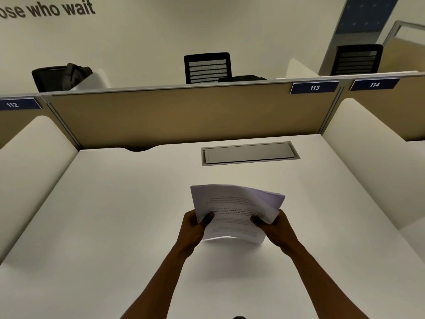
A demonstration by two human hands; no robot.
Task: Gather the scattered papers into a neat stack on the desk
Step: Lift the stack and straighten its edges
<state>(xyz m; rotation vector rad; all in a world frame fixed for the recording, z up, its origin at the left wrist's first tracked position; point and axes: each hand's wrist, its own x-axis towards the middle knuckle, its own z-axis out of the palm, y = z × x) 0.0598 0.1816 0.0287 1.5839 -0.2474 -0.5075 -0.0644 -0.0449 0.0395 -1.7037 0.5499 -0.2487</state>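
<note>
1. Left hand (pixel 195 226) and right hand (pixel 273 226) clamped on the side edges of a stack of printed papers (pixel 234 210).
2. Stack lifted, bowed, above the white worktop (pixel 115 215).

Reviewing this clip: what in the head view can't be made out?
- Printed text on the papers: too small and blurred to read.
- Fingers of the left hand and right hand: hidden behind the sheets.
- Wall lettering: cut off by the left edge.
- Whether the stack touches the desk: unclear.
</note>
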